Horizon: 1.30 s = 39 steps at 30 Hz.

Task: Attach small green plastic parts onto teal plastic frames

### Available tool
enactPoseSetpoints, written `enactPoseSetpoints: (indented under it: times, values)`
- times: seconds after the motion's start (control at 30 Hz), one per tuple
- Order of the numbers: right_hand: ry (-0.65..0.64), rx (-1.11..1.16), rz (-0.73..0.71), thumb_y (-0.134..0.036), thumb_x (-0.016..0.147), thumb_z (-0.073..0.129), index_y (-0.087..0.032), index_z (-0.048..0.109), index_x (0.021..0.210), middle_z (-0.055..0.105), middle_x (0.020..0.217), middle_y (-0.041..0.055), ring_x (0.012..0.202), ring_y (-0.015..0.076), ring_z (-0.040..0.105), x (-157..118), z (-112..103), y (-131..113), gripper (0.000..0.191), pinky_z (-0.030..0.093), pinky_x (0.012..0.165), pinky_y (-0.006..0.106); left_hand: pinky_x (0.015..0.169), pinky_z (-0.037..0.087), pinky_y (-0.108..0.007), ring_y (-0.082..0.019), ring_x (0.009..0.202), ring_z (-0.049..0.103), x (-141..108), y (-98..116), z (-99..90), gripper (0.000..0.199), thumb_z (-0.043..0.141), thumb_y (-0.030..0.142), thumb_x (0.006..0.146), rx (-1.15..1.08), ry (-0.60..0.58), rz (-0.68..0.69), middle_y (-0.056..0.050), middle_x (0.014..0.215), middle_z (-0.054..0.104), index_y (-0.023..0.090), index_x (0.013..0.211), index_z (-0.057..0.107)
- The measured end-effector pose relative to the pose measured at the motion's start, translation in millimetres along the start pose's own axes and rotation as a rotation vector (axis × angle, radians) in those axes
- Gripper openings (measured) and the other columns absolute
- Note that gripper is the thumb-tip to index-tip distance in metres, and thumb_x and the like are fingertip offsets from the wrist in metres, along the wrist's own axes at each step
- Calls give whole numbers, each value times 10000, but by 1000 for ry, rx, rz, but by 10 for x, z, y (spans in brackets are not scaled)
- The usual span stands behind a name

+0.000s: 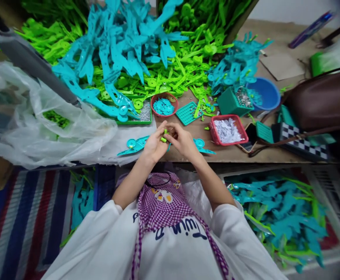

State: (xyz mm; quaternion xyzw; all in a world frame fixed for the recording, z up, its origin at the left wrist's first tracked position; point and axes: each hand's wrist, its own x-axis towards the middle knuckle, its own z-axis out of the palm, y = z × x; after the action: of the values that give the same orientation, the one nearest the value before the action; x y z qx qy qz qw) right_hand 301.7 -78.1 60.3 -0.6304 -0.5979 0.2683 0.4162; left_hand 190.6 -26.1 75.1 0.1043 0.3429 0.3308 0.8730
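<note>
Left hand cupped beside right hand

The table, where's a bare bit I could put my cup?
Bare table shows in front of the red square basket, and between it and the green grid tray. It's crowded at the back, under piled blue pieces and green pieces.

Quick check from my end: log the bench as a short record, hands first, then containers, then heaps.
Left hand: palm turned up, at small green pieces
Right hand: fingers at same pieces; exact grip unclear
Below hands: turquoise part ends, middle hidden
Red round basket: turquoise pieces
Red rectangular tray: white pieces
Heaps behind: turquoise parts, bright green parts
</note>
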Motion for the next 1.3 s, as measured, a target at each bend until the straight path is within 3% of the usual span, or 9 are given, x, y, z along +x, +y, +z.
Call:
enactPoseSetpoints:
  times: [0.1,0.2,0.3,0.37,0.43,0.57,0.83,1.07,1.3]
  values:
    - [50,-139,-71,-369,897,587,-214,667,1026,688,968,72,863,204,644,-65,-137,81,217,501,774,308,763,501,-174,-72,777,619,103,-136,50,263,425,120,972,9,3,-42,-47,932,673,131,1027,682]
    - [267,-49,63,-445,869,612,-205,640,979,688,853,49,727,173,654,-319,-308,343,266,533,697,295,741,501,-217,-86,700,592,176,-294,-73,259,439,155,968,202,36,-29,-36,809,625,129,916,691]
    - [395,133,254,-526,854,615,-212,602,1009,691,825,22,691,162,666,-647,-577,692,350,552,632,284,731,475,-256,-112,670,543,270,-407,-237,174,565,240,924,742,33,249,-6,720,532,159,926,720]
    - [377,93,286,-531,856,615,-215,615,1020,701,905,41,791,182,679,-813,-761,888,356,566,691,308,816,457,-302,-165,813,559,378,-437,-294,228,706,337,835,1211,-103,525,-32,825,554,191,1007,740]
    - [331,-74,244,-527,871,599,-208,645,983,689,984,75,888,207,662,-899,-894,1027,341,558,777,345,900,418,-361,-243,1000,536,524,-444,-309,415,770,430,765,1633,-269,697,-84,1007,577,214,1116,730]
    - [218,-248,167,-499,930,510,-195,649,944,661,989,101,885,214,637,-913,-959,1184,334,535,810,364,895,369,-396,-306,1097,480,802,-451,-329,522,686,508,817,2124,-376,676,-133,1118,565,238,1263,669]
    - [122,-277,92,-411,970,482,-206,622,1011,661,1011,95,957,224,631,-974,-934,1315,252,508,866,364,869,346,-389,-292,1075,486,880,-502,-422,464,611,524,867,2194,-344,694,-117,1086,577,270,1249,679]
    - [122,-390,56,-396,989,431,-217,639,1059,667,1051,123,1012,250,634,-1038,-837,1342,283,511,898,391,898,343,-408,-304,1096,492,876,-505,-404,436,609,505,875,2184,-355,689,-127,1113,585,255,1222,692]
    - [266,-378,116,-434,982,442,-232,663,1073,678,1084,119,1012,242,650,-1128,-703,1382,312,526,903,383,912,338,-423,-303,1101,490,888,-505,-391,434,593,502,885,2183,-379,680,-126,1120,592,248,1223,692]
